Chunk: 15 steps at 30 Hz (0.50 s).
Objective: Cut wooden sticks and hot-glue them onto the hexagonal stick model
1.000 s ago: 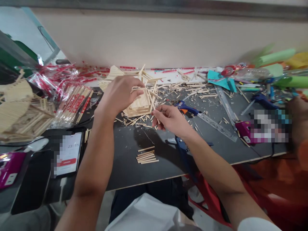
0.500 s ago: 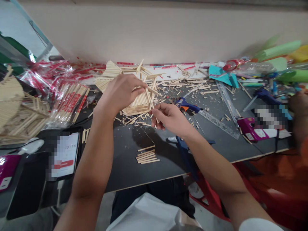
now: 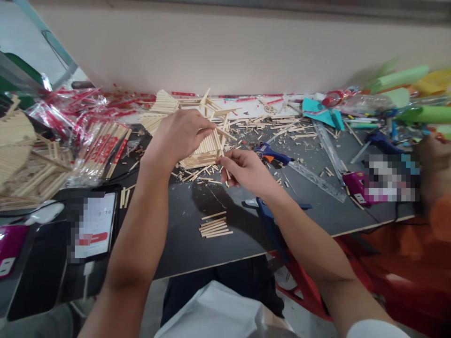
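Note:
A model built of pale wooden sticks (image 3: 207, 145) stands on the dark table, with a slatted roof-like part. My left hand (image 3: 179, 136) is closed over its upper left side, thumb and forefinger pinched at the edge; what lies under the palm is hidden. At the model's right corner, my right hand (image 3: 244, 171) pinches a thin wooden stick (image 3: 227, 174) between thumb and fingers. The stick slants, its upper end touching or very near the slatted part. Nearer the table's front edge lies a small group of cut sticks (image 3: 214, 227).
A blue glue gun (image 3: 273, 152) and a clear ruler (image 3: 317, 180) lie right of my hands. Wrapped chopsticks (image 3: 102, 145), a phone (image 3: 95, 225) and another stick model (image 3: 31, 164) are at left. Stick scraps litter the back. Another person's hand (image 3: 435, 159) is at far right.
The view has shifted slightly. My right hand has moved a little up and left with the stick, against the model's corner. My left hand stays on the model.

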Available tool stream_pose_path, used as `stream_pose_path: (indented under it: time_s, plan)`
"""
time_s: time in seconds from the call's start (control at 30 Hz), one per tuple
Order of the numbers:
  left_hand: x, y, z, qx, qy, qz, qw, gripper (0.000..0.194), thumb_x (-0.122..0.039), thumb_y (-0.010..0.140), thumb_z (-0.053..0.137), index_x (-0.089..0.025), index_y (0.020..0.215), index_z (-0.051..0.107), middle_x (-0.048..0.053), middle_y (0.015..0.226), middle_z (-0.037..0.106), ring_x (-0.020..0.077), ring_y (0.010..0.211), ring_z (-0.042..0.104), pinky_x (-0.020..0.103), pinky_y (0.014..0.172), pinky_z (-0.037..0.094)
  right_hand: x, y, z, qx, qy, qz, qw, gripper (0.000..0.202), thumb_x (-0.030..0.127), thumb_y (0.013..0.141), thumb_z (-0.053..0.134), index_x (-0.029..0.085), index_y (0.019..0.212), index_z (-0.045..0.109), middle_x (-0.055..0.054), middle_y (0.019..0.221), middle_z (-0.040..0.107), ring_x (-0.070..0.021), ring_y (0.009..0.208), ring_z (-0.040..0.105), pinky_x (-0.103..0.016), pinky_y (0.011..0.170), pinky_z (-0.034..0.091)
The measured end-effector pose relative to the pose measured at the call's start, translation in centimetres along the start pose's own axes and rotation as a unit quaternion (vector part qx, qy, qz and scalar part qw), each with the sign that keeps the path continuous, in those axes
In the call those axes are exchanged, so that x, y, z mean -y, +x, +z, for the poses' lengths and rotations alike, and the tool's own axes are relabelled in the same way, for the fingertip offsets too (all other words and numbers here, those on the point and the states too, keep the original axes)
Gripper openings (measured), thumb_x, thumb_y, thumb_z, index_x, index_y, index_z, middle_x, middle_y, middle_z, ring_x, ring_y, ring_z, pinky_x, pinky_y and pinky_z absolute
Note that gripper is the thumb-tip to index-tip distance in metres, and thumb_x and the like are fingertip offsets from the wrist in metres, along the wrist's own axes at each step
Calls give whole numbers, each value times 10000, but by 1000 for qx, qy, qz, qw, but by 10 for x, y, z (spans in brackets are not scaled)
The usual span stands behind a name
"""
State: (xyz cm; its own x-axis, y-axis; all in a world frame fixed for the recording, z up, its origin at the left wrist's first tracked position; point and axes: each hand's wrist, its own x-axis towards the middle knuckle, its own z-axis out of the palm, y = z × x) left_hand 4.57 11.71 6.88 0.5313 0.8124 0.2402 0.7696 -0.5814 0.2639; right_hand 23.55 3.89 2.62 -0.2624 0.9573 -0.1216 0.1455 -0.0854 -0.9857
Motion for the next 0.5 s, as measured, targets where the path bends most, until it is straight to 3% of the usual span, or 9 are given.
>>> stream_pose_path:
  time_s: [0.2, 0.33, 0.5]
  plan:
    - [-1, 1, -1, 4, -2, -6, 1000, 348, -317, 1030, 521, -217, 1222, 794, 108, 1211, 759, 318, 1124, 679, 473, 1011, 519, 7, 3, 8, -82, -131, -53, 987, 198, 227, 987, 538, 207, 793, 572, 38, 559, 562, -112, 492, 487, -272, 529, 359]
    - [-1, 1, -1, 4, -2, -13, 1000, 325, -311, 1015, 537, -256, 1203, 796, 88, 1200, 765, 304, 1130, 676, 445, 1005, 508, 11, 7, 14, -135, -249, -83, 955, 285, 218, 965, 537, 221, 682, 498, 5, 597, 565, -134, 567, 485, -293, 591, 325]
    - [0, 2, 1, 2, -13, -23, 1000, 302, -315, 1007, 551, -291, 1182, 796, 71, 1212, 758, 292, 1153, 672, 432, 1032, 499, 15, 10, 18, -171, -373, -89, 908, 350, 169, 928, 543, 241, 620, 394, 15, 570, 481, -129, 542, 381, -318, 627, 297]
